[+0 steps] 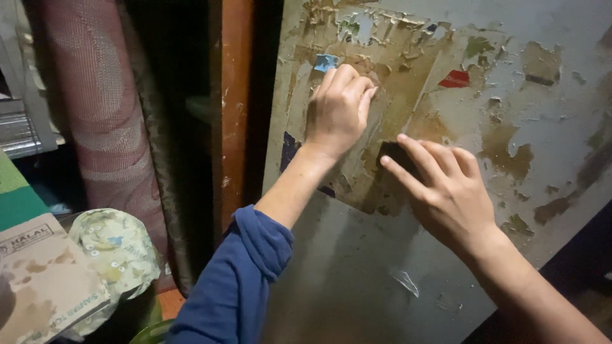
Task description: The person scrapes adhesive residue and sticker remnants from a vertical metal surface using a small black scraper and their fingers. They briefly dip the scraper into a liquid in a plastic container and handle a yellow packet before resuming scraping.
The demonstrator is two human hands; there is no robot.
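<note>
A grey metal door panel (357, 267) fills the right of the head view, covered in torn, brownish sticker residue (408, 70). My left hand (338, 108), in a rolled-up blue sleeve (245, 274), is curled with fingertips pressed against the residue next to a small blue sticker scrap (326, 62). My right hand (443, 185) lies flat on the panel, fingers spread over a dark patch (390, 153). A small red sticker scrap (455, 79) remains further right.
A brown wooden post (234, 102) stands left of the panel. A rolled pinkish mat (95, 108) leans at the far left. A patterned cloth bundle (115, 251) and a cardboard box (41, 280) sit at lower left.
</note>
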